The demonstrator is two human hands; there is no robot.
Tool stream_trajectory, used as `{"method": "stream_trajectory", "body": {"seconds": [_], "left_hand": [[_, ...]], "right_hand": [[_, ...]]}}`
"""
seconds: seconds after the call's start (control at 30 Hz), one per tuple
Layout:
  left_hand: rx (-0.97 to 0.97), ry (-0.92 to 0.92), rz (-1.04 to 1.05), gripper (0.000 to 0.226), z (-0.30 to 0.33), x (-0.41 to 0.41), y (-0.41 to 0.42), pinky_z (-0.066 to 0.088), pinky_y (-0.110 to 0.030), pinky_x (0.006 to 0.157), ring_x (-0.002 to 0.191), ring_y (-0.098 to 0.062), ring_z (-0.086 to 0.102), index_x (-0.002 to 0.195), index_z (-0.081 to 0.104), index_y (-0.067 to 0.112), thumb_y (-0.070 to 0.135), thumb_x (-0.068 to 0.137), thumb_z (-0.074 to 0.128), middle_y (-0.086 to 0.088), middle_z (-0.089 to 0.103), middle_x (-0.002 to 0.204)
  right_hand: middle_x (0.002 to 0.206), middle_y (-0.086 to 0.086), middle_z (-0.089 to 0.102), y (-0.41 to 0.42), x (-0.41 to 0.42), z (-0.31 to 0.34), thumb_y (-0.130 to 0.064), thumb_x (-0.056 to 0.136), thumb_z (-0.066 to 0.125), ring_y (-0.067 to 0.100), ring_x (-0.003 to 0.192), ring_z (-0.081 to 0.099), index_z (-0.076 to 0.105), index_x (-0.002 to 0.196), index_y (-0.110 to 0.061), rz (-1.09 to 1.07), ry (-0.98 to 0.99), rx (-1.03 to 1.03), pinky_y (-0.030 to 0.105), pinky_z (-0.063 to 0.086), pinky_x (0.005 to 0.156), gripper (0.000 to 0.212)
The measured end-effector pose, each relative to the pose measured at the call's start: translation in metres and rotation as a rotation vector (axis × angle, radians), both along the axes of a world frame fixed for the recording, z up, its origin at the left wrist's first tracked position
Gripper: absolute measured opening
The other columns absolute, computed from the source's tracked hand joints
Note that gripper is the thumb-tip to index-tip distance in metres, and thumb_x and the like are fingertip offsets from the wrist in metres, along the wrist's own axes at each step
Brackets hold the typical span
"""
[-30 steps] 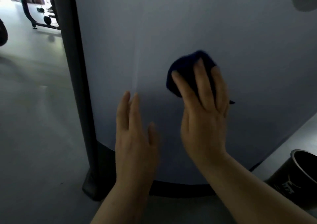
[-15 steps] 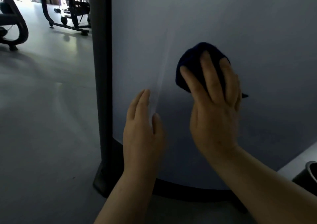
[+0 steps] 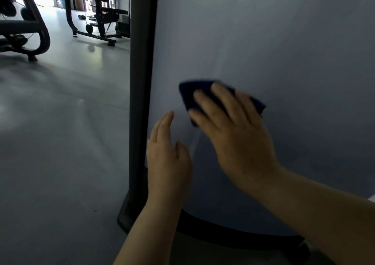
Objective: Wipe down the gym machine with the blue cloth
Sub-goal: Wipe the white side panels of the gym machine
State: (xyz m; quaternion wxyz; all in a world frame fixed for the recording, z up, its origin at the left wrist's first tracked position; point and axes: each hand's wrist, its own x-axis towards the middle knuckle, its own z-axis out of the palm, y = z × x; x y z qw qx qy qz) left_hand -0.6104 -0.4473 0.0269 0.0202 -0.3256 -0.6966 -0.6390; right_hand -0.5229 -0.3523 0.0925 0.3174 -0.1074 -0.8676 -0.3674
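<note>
Against the pale panel (image 3: 263,51) of the gym machine, beside its dark upright post (image 3: 140,102), our right hand (image 3: 233,134) presses the blue cloth (image 3: 188,96) with fingers spread, mid-wipe, while our left hand (image 3: 166,157) hovers straight-fingered, holding nothing; next, we judge, comes sweeping onto unwiped panel.

One head-worn view, wide-angle, looking forward and down from close range. Pale machine panel (image 3: 263,41) fills centre and right of frame; its dark upright post (image 3: 140,81) runs top to bottom just left of centre. Both forearms enter from bottom edge. Grey floor (image 3: 60,142) at left, other gym frames (image 3: 97,10) upper left, well off.
</note>
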Motion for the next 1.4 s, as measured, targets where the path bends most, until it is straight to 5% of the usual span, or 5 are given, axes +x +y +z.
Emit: {"method": "stream_trajectory", "body": {"seconds": [0.2, 0.4, 0.87, 1.2, 1.4], "left_hand": [[0.098, -0.157, -0.038, 0.064, -0.011, -0.015, 0.002, 0.037, -0.044, 0.112, 0.136, 0.0, 0.036, 0.152, 0.025, 0.032, 0.005, 0.097, 0.044, 0.032, 0.032, 0.14], [0.13, -0.219, -0.094, 0.062, -0.013, -0.022, -0.002, 0.028, -0.018, 0.112, 0.136, 0.007, 0.028, 0.148, 0.034, 0.034, 0.0, 0.097, 0.043, 0.02, 0.034, 0.15], [0.364, -0.615, -0.194, 0.062, -0.019, -0.041, -0.007, 0.033, -0.027, 0.112, 0.136, -0.005, 0.035, 0.15, 0.029, 0.024, -0.007, 0.098, 0.043, 0.011, 0.036, 0.149], [0.315, -0.7, -0.198, 0.064, -0.029, -0.053, -0.011, 0.043, -0.004, 0.083, 0.129, -0.002, 0.037, 0.152, 0.027, 0.019, -0.01, 0.096, 0.04, 0.005, 0.032, 0.154], [0.174, -0.645, -0.156, 0.062, -0.037, -0.044, -0.004, 0.035, -0.029, 0.108, 0.135, -0.008, 0.034, 0.15, 0.032, 0.026, -0.001, 0.095, 0.044, 0.007, 0.032, 0.154]], "right_hand": [[0.154, 0.008, 0.039, -0.004, -0.012, 0.016, -0.01, 0.092, 0.027, 0.032, 0.142, 0.033, 0.049, 0.143, -0.012, -0.036, -0.041, -0.019, 0.049, 0.014, 0.117, 0.056], [0.154, 0.01, 0.039, -0.008, -0.029, -0.002, -0.012, 0.094, 0.026, 0.032, 0.143, 0.033, 0.047, 0.144, -0.011, -0.058, -0.125, 0.04, 0.047, 0.011, 0.119, 0.055], [0.145, 0.006, 0.052, -0.015, -0.06, -0.023, -0.015, 0.088, 0.017, 0.027, 0.136, 0.045, 0.058, 0.136, -0.012, -0.09, -0.244, 0.105, 0.043, 0.016, 0.114, 0.063], [0.159, 0.002, 0.03, -0.022, -0.072, -0.054, -0.023, 0.09, 0.02, 0.025, 0.147, 0.026, 0.036, 0.151, -0.019, -0.195, -0.404, 0.217, 0.045, 0.002, 0.119, 0.063], [0.151, 0.011, 0.043, -0.016, -0.078, -0.027, -0.013, 0.089, 0.02, 0.031, 0.141, 0.034, 0.051, 0.141, -0.008, -0.104, -0.078, 0.056, 0.047, 0.012, 0.116, 0.061]]}}
